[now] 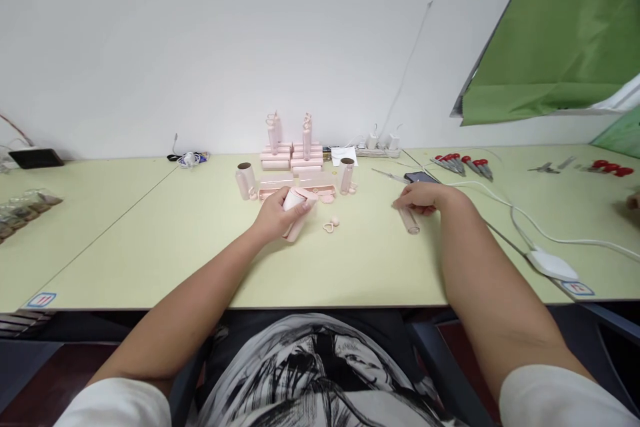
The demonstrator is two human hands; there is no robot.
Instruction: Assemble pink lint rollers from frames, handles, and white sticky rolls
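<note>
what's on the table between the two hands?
In the head view, between the left hand, which grips a pink case, and the right hand, only a small pink ring piece lies on the bare table.

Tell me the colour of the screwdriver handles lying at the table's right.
Red handles, on the pale green table; the head view shows them.

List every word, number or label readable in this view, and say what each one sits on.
No text can be read for certain.
Sticker on the table's near left edge: red marks in a blue frame, too small to read.
Sticker on the table's near right edge: the same kind, blurred.
White paper by the stacked pink parts: no print legible.
Pink piece in the left hand: no marking visible.
</note>
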